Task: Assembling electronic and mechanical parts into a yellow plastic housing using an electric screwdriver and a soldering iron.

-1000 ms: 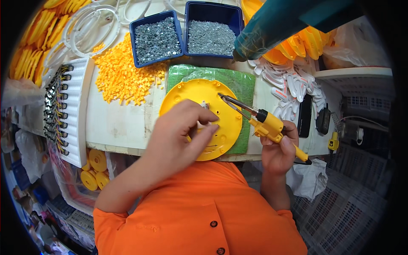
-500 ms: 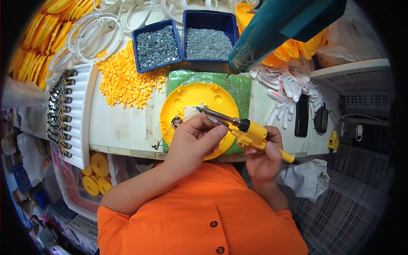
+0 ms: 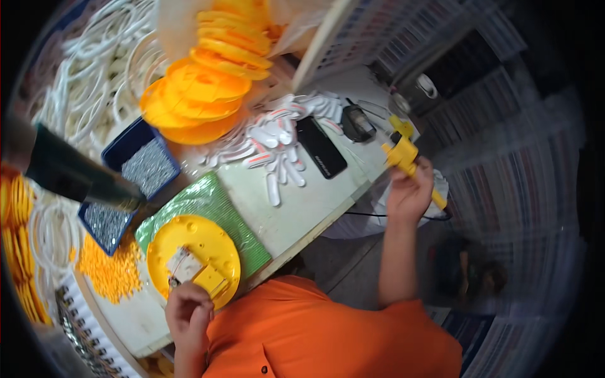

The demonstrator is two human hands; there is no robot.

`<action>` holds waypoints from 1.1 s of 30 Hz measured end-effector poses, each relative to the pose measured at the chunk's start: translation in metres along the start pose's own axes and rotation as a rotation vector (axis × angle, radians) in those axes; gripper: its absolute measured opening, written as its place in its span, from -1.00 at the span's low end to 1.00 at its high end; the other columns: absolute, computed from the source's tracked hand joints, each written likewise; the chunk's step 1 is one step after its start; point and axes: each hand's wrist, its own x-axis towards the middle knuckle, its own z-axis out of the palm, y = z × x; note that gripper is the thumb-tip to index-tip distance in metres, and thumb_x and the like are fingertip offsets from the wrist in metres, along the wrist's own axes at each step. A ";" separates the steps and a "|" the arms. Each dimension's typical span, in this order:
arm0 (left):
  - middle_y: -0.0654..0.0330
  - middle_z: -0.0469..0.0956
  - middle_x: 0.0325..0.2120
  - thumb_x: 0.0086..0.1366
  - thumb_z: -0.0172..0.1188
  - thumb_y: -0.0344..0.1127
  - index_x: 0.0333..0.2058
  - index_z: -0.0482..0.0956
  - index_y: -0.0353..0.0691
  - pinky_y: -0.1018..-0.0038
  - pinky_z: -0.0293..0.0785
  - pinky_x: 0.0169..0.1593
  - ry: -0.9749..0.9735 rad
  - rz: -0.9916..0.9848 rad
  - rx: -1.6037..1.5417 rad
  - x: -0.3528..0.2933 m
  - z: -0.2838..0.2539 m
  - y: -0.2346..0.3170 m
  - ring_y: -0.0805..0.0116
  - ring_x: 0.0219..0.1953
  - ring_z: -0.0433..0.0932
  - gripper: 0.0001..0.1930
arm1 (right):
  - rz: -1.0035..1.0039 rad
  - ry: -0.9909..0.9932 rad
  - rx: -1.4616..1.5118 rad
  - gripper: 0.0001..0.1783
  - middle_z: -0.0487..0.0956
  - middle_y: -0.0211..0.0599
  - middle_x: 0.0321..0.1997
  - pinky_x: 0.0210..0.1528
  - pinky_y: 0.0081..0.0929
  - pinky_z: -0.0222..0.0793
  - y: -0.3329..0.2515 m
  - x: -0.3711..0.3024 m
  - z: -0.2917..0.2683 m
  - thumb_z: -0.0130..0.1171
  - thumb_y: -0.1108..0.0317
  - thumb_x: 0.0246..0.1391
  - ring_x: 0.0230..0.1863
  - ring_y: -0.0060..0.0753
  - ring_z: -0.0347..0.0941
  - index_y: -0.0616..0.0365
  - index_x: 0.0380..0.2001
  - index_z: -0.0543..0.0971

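My right hand (image 3: 408, 194) is stretched out to the right, past the table edge, with its fingers wrapped round a yellow soldering gun (image 3: 402, 155). Beside the gun's front end is another yellow piece, perhaps its holder (image 3: 402, 126). My left hand (image 3: 188, 315) is at the near rim of a round yellow plastic housing (image 3: 228, 249). Its fingers are curled together, and anything between them is hidden. Inside the housing sit a white plate (image 3: 183, 263) with thin wires and a yellow box-shaped part (image 3: 210, 281). A green padded mat (image 3: 247, 242) lies under the housing.
Blue bins of small metal parts (image 3: 151, 165) stand behind a dark teal tube (image 3: 79, 173). Small orange pieces (image 3: 110, 268) lie left of the housing. White handle-like parts (image 3: 274, 142), a black phone (image 3: 321, 148) and stacked yellow shells (image 3: 201, 94) occupy the far side.
The view has swung right. My right hand has carried the soldering gun away from the housing, out to the right. My left hand has drawn back to the housing's near rim.
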 end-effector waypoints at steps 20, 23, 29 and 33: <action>0.14 0.42 -0.38 0.41 0.07 -0.37 -0.10 0.39 -0.35 0.45 0.29 -0.34 0.121 0.608 0.770 -0.053 -0.073 -0.061 0.36 -0.41 0.35 -0.81 | 0.365 0.382 -0.334 -0.68 0.46 -0.53 -0.34 -0.36 -0.62 0.24 0.027 0.084 -0.057 0.20 0.22 0.27 -0.36 -0.64 0.36 0.09 0.03 0.57; 0.15 0.43 -0.32 0.44 0.06 -0.39 -0.05 0.39 -0.36 0.47 0.31 -0.27 0.283 0.586 0.775 -0.064 -0.082 -0.064 0.36 -0.37 0.36 -0.80 | 0.424 0.443 -0.236 -0.70 0.47 -0.53 -0.36 -0.40 -0.65 0.22 0.032 0.060 -0.048 0.23 0.18 0.27 -0.40 -0.66 0.36 0.07 -0.02 0.57; 0.29 0.44 -0.27 0.50 0.03 -0.39 0.05 0.41 -0.33 0.58 0.32 -0.26 0.771 0.374 0.625 -0.078 -0.111 -0.058 0.53 -0.34 0.35 -0.77 | 0.216 0.022 -0.448 -0.85 0.40 -0.50 -0.50 -0.43 -0.66 0.18 0.063 -0.065 0.067 0.10 0.38 0.35 -0.51 -0.69 0.25 0.25 -0.17 0.54; 0.29 0.49 -0.16 0.48 0.04 -0.44 0.10 0.43 -0.28 0.66 0.33 -0.21 0.860 0.213 0.341 -0.066 -0.115 -0.043 0.63 -0.26 0.38 -0.74 | -0.267 -0.898 -0.595 -0.81 0.57 -0.28 -0.36 -0.30 -0.47 0.37 0.050 -0.118 0.168 0.32 0.55 0.00 -0.39 -0.34 0.48 0.20 -0.26 0.63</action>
